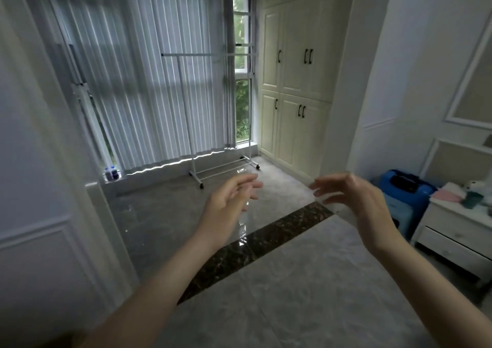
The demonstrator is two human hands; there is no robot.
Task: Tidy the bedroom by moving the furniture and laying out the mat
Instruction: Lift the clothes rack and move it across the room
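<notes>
Both arms out in front at about chest height, forearms bare. Left hand (231,197) has fingers loosely spread and slightly curved, grip apart, holding nothing. Right hand (351,196) has palm down, fingers arched and apart, also empty. The two hands are near each other but not touching, over the glossy grey marble floor (306,294) and its dark speckled stone strip (266,241). Furniture ahead: one white metal garment rack on black castors (210,108), bare rail, no clothes, standing just in front of the grey pleated curtain (149,76) by the window, well apart from both hands. No mat visible. One cream built-in wardrobe with black handles (295,81) at right rear. One blue hard-shell suitcase (404,196) beside one white drawer nightstand (452,233) on the right. Two small dark bottles (111,173) on the sill, lower left; blurred.
</notes>
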